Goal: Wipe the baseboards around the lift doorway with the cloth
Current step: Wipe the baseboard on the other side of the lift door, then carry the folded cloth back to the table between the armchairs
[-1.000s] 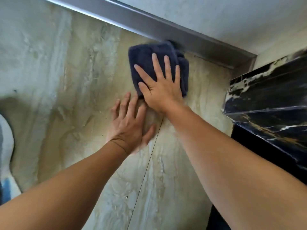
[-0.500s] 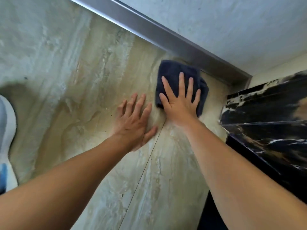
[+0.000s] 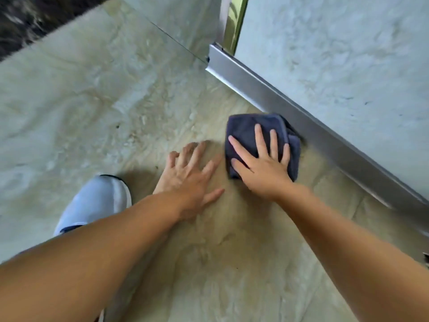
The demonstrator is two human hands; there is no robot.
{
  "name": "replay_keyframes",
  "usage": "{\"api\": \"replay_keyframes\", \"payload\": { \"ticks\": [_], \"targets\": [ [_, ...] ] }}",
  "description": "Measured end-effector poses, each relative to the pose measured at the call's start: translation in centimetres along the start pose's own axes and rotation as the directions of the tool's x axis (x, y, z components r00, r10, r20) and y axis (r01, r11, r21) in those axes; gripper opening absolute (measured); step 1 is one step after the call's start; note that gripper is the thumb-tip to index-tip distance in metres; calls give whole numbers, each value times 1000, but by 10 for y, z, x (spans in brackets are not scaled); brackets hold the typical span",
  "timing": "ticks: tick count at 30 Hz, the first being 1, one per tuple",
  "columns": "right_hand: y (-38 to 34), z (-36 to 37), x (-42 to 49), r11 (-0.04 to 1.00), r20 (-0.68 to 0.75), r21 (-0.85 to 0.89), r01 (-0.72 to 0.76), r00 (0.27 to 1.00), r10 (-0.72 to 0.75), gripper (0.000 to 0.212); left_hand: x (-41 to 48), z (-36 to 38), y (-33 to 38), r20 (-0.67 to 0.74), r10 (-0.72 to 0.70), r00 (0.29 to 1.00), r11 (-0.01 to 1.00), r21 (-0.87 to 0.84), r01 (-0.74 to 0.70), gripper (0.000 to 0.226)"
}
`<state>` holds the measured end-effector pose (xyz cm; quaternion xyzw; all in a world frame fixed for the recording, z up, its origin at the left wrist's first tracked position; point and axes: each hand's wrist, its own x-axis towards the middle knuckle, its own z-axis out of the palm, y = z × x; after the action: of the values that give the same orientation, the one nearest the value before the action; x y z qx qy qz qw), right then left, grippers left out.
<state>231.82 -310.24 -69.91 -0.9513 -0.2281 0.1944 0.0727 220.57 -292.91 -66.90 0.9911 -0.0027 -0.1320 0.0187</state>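
A folded dark blue cloth lies on the marble floor, its far edge against the silver metal baseboard that runs diagonally along the pale wall. My right hand presses flat on the cloth with fingers spread. Just left of it, my left hand rests flat on the bare floor, fingers apart, holding nothing. The baseboard ends at a corner near the top centre, beside a gold-coloured vertical strip.
A white shoe stands on the floor at lower left, close to my left forearm. Beige veined marble floor spreads to the left. A dark marble band crosses the top left corner. The pale wall fills the upper right.
The view has swung left: the black marble block at right is gone and the baseboard's end corner now shows. My right hand and the cloth stay pressed by the baseboard; the shoe came further into view.
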Motion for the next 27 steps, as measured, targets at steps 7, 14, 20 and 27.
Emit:
{"api": "replay_keyframes", "payload": {
  "ticks": [7, 14, 20, 27],
  "targets": [
    [-91, -22, 103, 999, 80, 23, 38, 996, -39, 53, 85, -40, -55, 145, -612, 777, 442, -753, 488, 40],
    [-158, -100, 113, 261, 534, 801, -538, 840, 95, 30, 129, -95, -90, 671, -460, 581, -434, -741, 512, 20],
    [-260, -158, 53, -87, 677, 734, -674, 736, 10, 45, 55, -157, -151, 850, -377, 369, -700, -522, 487, 19],
    [-419, -341, 8, -233, 670, 708, -667, 738, -76, 30, -71, -373, -289, 809, -300, 505, -780, -513, 358, 50]
  ]
}}
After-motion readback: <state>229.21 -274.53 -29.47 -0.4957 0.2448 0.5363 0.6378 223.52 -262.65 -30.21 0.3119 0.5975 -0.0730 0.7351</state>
